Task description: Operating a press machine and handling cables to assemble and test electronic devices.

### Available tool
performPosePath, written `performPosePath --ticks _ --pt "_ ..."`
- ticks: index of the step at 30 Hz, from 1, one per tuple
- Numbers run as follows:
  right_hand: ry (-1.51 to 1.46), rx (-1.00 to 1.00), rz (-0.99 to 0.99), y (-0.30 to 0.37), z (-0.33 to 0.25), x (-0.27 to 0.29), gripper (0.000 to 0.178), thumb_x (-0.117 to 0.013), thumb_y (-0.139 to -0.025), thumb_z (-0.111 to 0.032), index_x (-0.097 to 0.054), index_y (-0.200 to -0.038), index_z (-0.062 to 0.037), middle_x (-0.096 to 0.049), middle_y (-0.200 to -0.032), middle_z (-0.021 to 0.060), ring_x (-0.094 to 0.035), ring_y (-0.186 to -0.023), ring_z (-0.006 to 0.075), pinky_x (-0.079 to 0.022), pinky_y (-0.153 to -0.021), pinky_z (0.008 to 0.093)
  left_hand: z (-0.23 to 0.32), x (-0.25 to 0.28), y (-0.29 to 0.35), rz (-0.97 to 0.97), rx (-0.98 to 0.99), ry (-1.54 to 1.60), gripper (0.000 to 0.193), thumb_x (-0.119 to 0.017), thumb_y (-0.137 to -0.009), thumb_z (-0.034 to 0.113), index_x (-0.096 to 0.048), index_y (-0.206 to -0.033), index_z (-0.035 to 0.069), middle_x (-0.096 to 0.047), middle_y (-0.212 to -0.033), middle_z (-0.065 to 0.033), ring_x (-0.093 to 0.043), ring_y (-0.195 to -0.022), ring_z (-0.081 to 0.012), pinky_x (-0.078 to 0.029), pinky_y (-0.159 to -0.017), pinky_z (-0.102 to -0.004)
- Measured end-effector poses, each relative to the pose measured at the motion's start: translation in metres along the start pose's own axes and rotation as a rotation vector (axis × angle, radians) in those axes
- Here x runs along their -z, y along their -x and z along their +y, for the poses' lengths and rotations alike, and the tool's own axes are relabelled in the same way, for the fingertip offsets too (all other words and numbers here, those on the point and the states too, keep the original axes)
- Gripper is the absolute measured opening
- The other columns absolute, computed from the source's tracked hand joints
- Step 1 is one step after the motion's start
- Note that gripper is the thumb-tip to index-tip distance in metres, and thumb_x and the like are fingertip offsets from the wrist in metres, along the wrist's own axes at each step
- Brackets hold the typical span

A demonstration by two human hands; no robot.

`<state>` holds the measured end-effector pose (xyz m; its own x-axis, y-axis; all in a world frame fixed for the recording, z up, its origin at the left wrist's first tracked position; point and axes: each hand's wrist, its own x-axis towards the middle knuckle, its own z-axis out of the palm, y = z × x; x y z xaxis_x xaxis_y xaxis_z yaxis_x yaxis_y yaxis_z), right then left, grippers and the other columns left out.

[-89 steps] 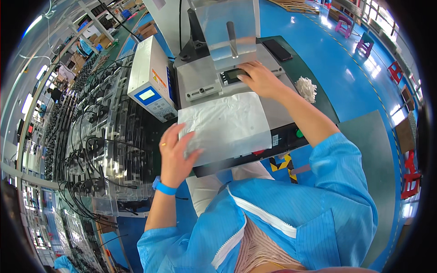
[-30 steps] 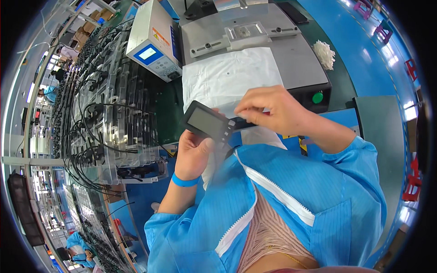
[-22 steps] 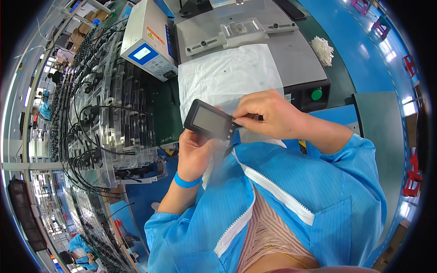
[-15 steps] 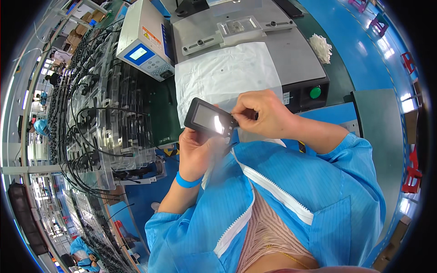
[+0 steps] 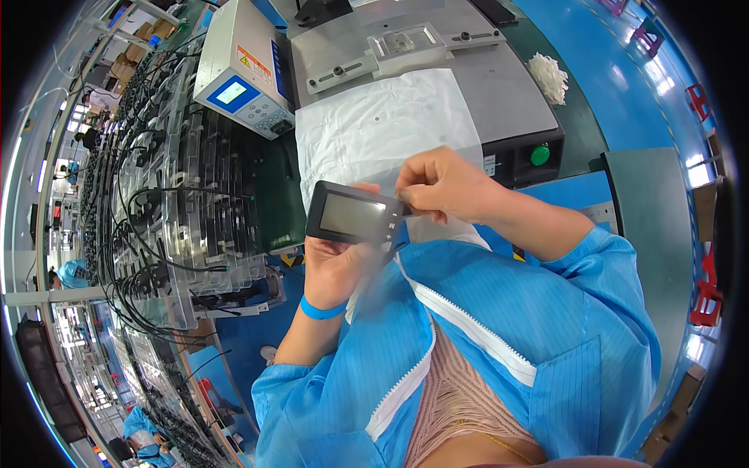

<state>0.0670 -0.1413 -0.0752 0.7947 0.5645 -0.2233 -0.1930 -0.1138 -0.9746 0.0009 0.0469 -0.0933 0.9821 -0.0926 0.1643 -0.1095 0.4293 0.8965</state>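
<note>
A small black handheld device with a grey screen point(image 5: 353, 216) and a column of buttons on its right side is gripped from below by my left hand point(image 5: 331, 269). My right hand point(image 5: 441, 187) is at the device's upper right edge, thumb and forefinger pinched together; what lies between them, if anything, is hidden. Behind the device a white cloth point(image 5: 374, 117) drapes over the front of a grey metal machine bed point(image 5: 507, 101). A clear fixture block point(image 5: 403, 43) is mounted on that bed between two slotted bars.
At the left stands a control box point(image 5: 242, 86) with a lit display. Beside it, clear trays point(image 5: 187, 195) are stacked with black cables. A green button point(image 5: 540, 154) is on the machine's front, and a heap of small white pieces point(image 5: 548, 78) lies at its right.
The device has turned in my left hand, so its screen now lies more level and faces up more squarely. My right hand stays at its edge, having shifted slightly.
</note>
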Motion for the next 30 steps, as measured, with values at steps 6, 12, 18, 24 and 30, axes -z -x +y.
performPosePath --ticks 6,12,18,24,30 --pt "0.077 0.161 -0.310 0.025 0.012 -0.012 0.003 -0.059 -0.073 -0.001 -0.061 -0.075 -0.0021 -0.057 -0.063 0.0014 -0.046 -0.053 0.0080 -0.037 -0.050 0.0195 0.003 0.016 -0.012 0.143 -0.312 -0.264 0.051 -0.067 -0.070 -0.002 -0.051 -0.118 0.001 -0.051 -0.124 -0.0118 -0.057 -0.093 -0.0176 -0.046 -0.082 -0.0260" --pt "0.122 0.125 -0.336 0.055 0.012 0.023 0.003 -0.060 -0.069 -0.002 -0.061 -0.072 -0.0019 -0.057 -0.066 0.0024 -0.044 -0.055 0.0088 -0.036 -0.052 0.0197 0.012 0.021 -0.017 0.319 -0.233 -0.131 0.054 -0.072 -0.072 0.004 -0.049 -0.121 0.002 -0.048 -0.129 -0.0129 -0.056 -0.096 -0.0189 -0.046 -0.083 -0.0268" --pt "0.194 0.372 0.637 0.060 0.012 0.101 0.026 -0.052 -0.072 0.005 -0.058 -0.095 -0.0036 -0.057 -0.088 0.0031 -0.050 -0.071 0.0105 -0.042 -0.062 0.0225 0.000 0.033 -0.012 0.238 -0.138 0.016 0.059 -0.074 -0.072 0.012 -0.047 -0.123 -0.001 -0.048 -0.129 -0.0153 -0.059 -0.088 -0.0227 -0.053 -0.074 -0.0336" --pt "0.234 0.392 1.139 0.047 0.042 0.219 0.032 -0.051 -0.069 0.004 -0.062 -0.098 -0.0013 -0.055 -0.096 0.0054 -0.050 -0.087 0.0163 -0.042 -0.074 0.0226 0.002 0.031 -0.006 0.158 -0.080 0.007 0.061 -0.074 -0.071 0.015 -0.047 -0.121 -0.004 -0.049 -0.127 -0.0166 -0.060 -0.081 -0.0235 -0.054 -0.056 -0.0294" --pt "0.508 0.346 1.077 0.016 0.080 0.262 0.032 -0.053 -0.068 -0.002 -0.067 -0.096 -0.0022 -0.051 -0.111 0.0099 -0.050 -0.098 0.0246 -0.043 -0.082 0.0284 0.004 0.027 -0.009 0.169 -0.065 -0.066 0.053 -0.066 -0.070 0.008 -0.049 -0.119 -0.005 -0.052 -0.124 -0.0188 -0.060 -0.082 -0.0227 -0.053 -0.062 -0.0284"
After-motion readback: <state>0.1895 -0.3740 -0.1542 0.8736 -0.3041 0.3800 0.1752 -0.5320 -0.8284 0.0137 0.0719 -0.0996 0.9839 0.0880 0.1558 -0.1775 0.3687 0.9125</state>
